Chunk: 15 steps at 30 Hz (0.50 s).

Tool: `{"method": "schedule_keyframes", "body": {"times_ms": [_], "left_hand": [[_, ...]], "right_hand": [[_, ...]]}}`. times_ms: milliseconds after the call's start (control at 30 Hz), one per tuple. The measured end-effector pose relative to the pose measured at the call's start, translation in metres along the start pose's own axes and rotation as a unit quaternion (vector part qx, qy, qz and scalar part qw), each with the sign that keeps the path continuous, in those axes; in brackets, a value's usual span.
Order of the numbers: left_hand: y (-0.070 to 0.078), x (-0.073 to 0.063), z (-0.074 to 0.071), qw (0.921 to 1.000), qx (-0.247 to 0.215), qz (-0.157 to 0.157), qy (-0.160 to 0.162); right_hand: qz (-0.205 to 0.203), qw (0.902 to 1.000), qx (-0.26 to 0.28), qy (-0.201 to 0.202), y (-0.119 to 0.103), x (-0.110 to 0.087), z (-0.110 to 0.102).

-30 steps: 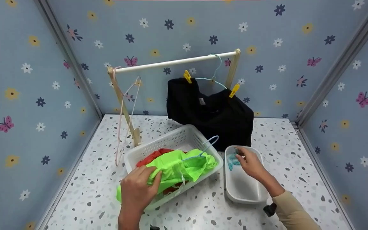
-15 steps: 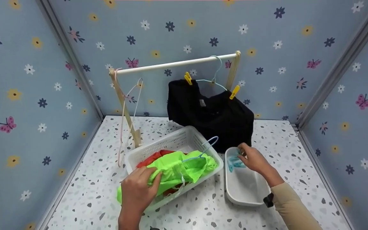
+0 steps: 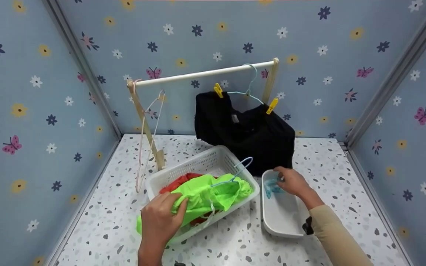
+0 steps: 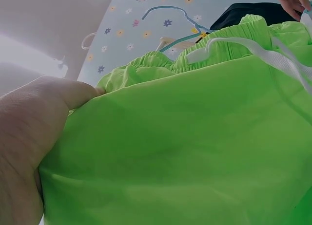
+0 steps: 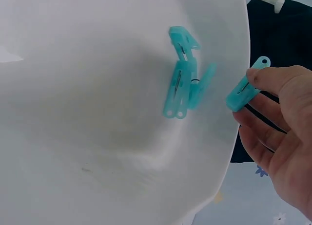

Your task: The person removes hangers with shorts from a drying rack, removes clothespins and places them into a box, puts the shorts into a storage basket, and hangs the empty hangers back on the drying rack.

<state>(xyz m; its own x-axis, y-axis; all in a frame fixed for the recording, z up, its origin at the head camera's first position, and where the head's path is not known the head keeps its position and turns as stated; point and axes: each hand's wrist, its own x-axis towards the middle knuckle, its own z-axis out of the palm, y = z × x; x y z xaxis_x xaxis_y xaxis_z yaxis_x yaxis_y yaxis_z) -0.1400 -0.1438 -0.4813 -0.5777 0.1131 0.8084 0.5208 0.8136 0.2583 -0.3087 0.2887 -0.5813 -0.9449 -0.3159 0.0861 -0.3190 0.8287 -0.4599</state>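
My left hand (image 3: 161, 216) grips bright green drawstring shorts (image 3: 198, 186) at one side, thumb over the fabric. The shorts lie over a white perforated basket (image 3: 194, 163), and a light blue hanger (image 3: 250, 161) sticks up from their elastic waist. Over the far rim of a small white tub (image 3: 281, 221), my right hand (image 3: 295, 184) pinches a teal clothespin (image 5: 246, 91) between thumb and fingers, clearest in the right wrist view. Several more teal clothespins (image 5: 181, 88) lie bunched inside the tub.
Behind the basket stands a rack with a white rail (image 3: 202, 75). A black garment (image 3: 250, 136) hangs there on a hanger, held by yellow clothespins (image 3: 272, 106). Pink hangers (image 3: 141, 147) hang at the rail's left end. Red cloth (image 3: 183, 181) lies in the basket.
My right hand has shifted slightly up and right from the bunched clothespins toward the tub's far rim. My left hand keeps its grip on the shorts.
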Motion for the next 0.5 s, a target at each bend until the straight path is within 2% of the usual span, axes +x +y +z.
{"method": "schedule_keyframes", "body": {"times_ms": [267, 500], "left_hand": [[0.0, 0.0, -0.001, 1.0, -0.001, -0.002, 0.0], [0.0, -0.001, -0.003, 1.0, -0.002, -0.003, -0.006]], "right_hand": [[0.036, 0.9991, 0.007, -0.019, 0.005, 0.01, 0.003], [0.045, 0.9983, 0.01, -0.036, 0.006, 0.013, 0.007]]}}
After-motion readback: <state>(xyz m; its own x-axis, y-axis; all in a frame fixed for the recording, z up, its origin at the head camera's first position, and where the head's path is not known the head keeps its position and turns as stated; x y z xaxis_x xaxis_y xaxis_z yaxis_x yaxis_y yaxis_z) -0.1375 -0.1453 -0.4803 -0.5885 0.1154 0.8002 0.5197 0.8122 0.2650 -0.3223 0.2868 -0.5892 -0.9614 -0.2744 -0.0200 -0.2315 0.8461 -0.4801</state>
